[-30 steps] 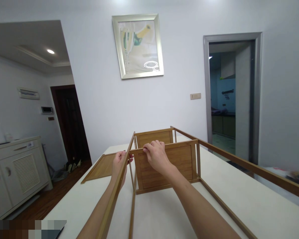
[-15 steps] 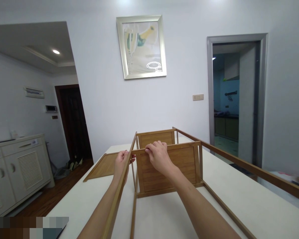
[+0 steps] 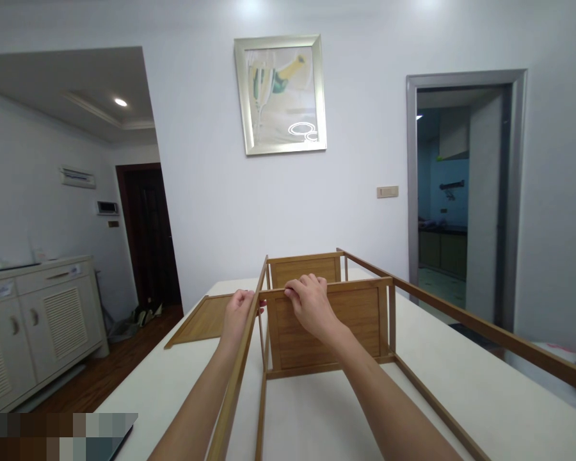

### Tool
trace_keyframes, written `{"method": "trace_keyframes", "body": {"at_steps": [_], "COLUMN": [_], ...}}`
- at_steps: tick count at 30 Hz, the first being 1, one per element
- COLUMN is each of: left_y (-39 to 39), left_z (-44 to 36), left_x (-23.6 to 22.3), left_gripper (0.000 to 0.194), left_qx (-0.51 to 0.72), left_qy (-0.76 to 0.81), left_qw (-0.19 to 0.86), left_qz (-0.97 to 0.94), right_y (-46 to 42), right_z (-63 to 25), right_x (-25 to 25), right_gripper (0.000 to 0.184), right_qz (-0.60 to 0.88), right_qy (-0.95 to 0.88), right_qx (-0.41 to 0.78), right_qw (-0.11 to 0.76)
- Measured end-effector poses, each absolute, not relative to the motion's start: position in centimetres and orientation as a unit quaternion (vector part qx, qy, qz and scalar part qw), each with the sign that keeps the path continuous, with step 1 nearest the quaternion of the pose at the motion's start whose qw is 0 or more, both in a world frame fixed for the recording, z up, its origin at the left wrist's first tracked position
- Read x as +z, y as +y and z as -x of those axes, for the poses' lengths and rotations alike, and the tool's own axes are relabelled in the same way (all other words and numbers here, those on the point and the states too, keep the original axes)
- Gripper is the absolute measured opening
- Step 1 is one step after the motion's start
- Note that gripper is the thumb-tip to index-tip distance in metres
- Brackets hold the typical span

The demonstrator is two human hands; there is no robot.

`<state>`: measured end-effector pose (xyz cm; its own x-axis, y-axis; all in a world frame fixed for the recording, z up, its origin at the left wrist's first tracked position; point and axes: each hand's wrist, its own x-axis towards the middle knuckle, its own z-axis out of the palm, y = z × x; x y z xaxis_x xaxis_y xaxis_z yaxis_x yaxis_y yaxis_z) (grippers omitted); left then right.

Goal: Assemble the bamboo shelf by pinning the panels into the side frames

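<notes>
A brown wooden shelf rack lies on its side on the white table, its long rails running toward me. Upright between the rails stands a wooden shelf panel, and a second panel sits at the far end. My left hand is closed around the left upper rail where it meets the nearer panel; some of its fingers are hidden behind the rail. Over the top edge of that same panel, my right hand is hooked with bent fingers, thumb on the near side.
A loose wooden panel lies flat on the table, left of the rack. White wall rises behind the table, with a framed picture on it. A white cabinet is at left, a doorway at right.
The whole view has shifted slightly to the left, so things appear a little further right. Both hands keep their places on the rack.
</notes>
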<state>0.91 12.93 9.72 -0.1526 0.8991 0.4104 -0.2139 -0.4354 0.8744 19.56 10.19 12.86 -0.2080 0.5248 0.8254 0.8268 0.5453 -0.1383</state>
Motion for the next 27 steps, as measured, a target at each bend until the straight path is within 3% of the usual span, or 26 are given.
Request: {"method": "trace_keyframes", "body": {"at_steps": [20, 22, 24, 25, 27], "left_y": [12.9, 12.9, 13.0, 13.1, 13.3], "left_z": [-1.1, -1.1, -1.0, -0.9, -0.8], "left_x": [9.7, 9.8, 9.8, 9.7, 9.6], "left_gripper": [0.035, 0.035, 0.035, 0.035, 0.035], "left_qx": [0.678, 0.678, 0.679, 0.679, 0.679], "left_qy": [0.356, 0.357, 0.358, 0.359, 0.36], "left_qw": [0.398, 0.396, 0.394, 0.392, 0.392], "left_qz": [-0.505, -0.506, -0.506, -0.506, -0.505], "right_y": [9.0, 7.1, 4.1, 2.4, -0.9], "right_z": [-19.5, -19.5, -19.7, -19.9, -20.4], "right_x": [14.0, 15.2, 16.7, 17.5, 18.7], "right_gripper": [0.015, 0.015, 0.023, 0.026, 0.032], "right_qz": [0.445, 0.426, 0.361, 0.281, 0.092], "right_qy": [-0.753, -0.753, -0.787, -0.835, -0.912], "right_qx": [-0.142, -0.092, 0.041, 0.133, 0.283], "right_qw": [0.463, 0.493, 0.5, 0.454, 0.282]}}
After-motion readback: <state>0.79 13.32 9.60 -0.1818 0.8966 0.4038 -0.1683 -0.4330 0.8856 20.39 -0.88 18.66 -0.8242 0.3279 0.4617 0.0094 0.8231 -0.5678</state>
